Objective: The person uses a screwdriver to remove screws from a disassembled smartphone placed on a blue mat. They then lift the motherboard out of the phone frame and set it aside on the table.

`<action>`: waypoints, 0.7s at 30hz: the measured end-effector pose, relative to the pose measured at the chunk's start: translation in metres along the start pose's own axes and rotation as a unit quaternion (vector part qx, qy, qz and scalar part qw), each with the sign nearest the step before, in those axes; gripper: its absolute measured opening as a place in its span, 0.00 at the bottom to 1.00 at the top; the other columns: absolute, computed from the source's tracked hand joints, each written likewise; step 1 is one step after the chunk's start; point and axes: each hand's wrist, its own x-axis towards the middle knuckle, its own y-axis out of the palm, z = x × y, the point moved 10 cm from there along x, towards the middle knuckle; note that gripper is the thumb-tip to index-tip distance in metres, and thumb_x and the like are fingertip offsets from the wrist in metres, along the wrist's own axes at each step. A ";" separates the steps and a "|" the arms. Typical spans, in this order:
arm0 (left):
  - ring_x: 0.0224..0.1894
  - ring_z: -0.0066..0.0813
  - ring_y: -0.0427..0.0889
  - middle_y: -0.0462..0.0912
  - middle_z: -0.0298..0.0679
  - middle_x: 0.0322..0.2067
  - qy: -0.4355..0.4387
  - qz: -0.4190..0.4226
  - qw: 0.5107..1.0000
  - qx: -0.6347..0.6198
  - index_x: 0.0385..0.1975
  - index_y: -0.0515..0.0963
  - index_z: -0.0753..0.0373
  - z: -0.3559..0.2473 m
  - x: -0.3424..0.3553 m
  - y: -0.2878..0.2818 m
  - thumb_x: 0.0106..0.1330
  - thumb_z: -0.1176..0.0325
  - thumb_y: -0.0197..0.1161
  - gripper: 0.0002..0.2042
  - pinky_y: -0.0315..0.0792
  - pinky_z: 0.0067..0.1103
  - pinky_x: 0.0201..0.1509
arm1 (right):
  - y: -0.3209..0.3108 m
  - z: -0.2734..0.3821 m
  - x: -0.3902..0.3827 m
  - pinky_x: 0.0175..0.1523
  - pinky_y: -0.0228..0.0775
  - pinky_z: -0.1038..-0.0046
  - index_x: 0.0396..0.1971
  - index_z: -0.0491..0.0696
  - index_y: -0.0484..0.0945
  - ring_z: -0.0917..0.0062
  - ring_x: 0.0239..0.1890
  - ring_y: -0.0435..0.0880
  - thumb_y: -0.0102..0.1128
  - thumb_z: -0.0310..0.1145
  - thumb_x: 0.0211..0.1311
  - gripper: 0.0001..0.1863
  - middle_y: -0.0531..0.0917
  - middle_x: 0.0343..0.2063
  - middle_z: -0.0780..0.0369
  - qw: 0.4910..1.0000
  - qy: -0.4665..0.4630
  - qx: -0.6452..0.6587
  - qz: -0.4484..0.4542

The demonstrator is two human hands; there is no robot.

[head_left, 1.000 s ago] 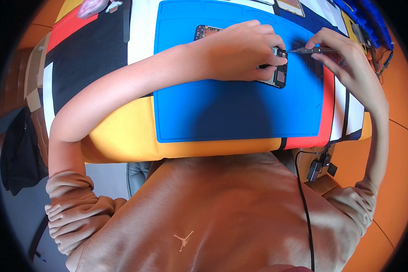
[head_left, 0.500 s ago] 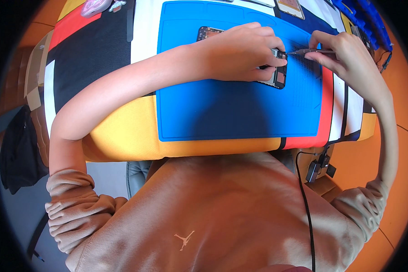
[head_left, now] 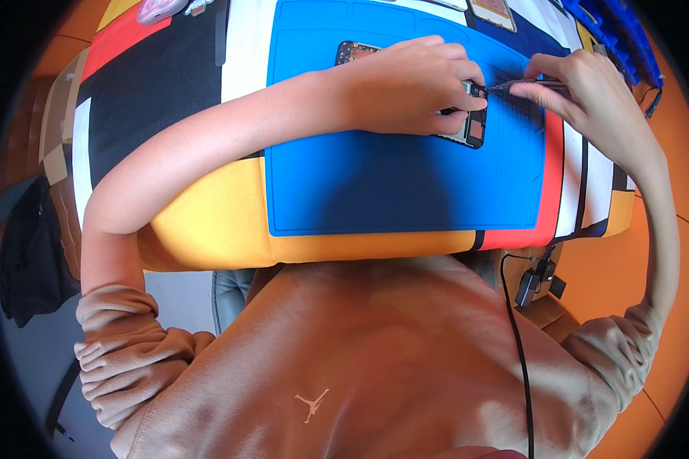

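Note:
An opened smartphone with its inner parts exposed lies on a blue work mat. My left hand reaches across it, fingers curled over its right part and gripping it there; the palm hides the phone's middle. In my right hand, just right of the phone, a slim dark pointed tool is pinched between thumb and fingers. Its tip points left and sits at the phone's right edge. Whether the tip touches the phone, I cannot tell.
Beyond the mat lies another phone. A pink case-like object is at the far left, and blue bins stand at the far right. A black cable hangs down in front of my torso.
My right hand has shifted slightly, its thumb now further left along the tool. The phone and my left hand have moved only a little to the right.

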 end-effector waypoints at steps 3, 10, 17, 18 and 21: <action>0.56 0.34 0.78 0.82 0.37 0.56 0.002 0.004 1.000 -0.005 0.53 0.87 0.52 0.000 0.000 0.000 0.68 0.67 0.64 0.14 0.71 0.30 0.62 | 0.001 0.000 0.001 0.28 0.63 0.68 0.33 0.42 0.82 0.68 0.19 0.75 0.62 0.43 0.71 0.17 0.75 0.15 0.56 1.000 -0.004 -0.028 0.013; 0.58 0.34 0.78 0.82 0.37 0.57 -0.009 0.009 1.000 -0.012 0.53 0.87 0.51 0.002 0.001 0.002 0.70 0.66 0.63 0.14 0.71 0.30 0.63 | -0.003 0.008 0.001 0.31 0.66 0.66 0.39 0.43 0.80 0.65 0.22 0.78 0.64 0.30 0.67 0.07 0.80 0.20 0.55 0.997 -0.041 0.061 0.006; 0.58 0.35 0.78 0.82 0.37 0.57 -0.007 0.008 1.000 -0.002 0.53 0.87 0.51 0.002 0.001 0.003 0.70 0.65 0.63 0.14 0.71 0.30 0.64 | -0.004 0.014 0.005 0.32 0.67 0.63 0.40 0.44 0.80 0.63 0.23 0.81 0.63 0.26 0.66 0.05 0.83 0.23 0.55 0.993 -0.104 0.049 0.003; 0.58 0.35 0.78 0.82 0.37 0.57 -0.009 0.014 1.000 0.004 0.53 0.87 0.51 0.003 0.001 0.004 0.70 0.65 0.63 0.14 0.71 0.30 0.64 | -0.004 0.014 0.005 0.31 0.67 0.63 0.40 0.43 0.80 0.63 0.23 0.81 0.63 0.27 0.66 0.05 0.82 0.22 0.54 0.994 -0.100 0.049 0.003; 0.58 0.35 0.78 0.82 0.37 0.57 -0.010 0.016 1.000 0.000 0.53 0.87 0.51 0.003 0.001 0.005 0.70 0.65 0.63 0.14 0.71 0.30 0.64 | -0.004 0.014 0.003 0.30 0.66 0.64 0.38 0.42 0.80 0.62 0.22 0.80 0.63 0.30 0.67 0.06 0.81 0.21 0.54 0.995 -0.084 0.043 0.007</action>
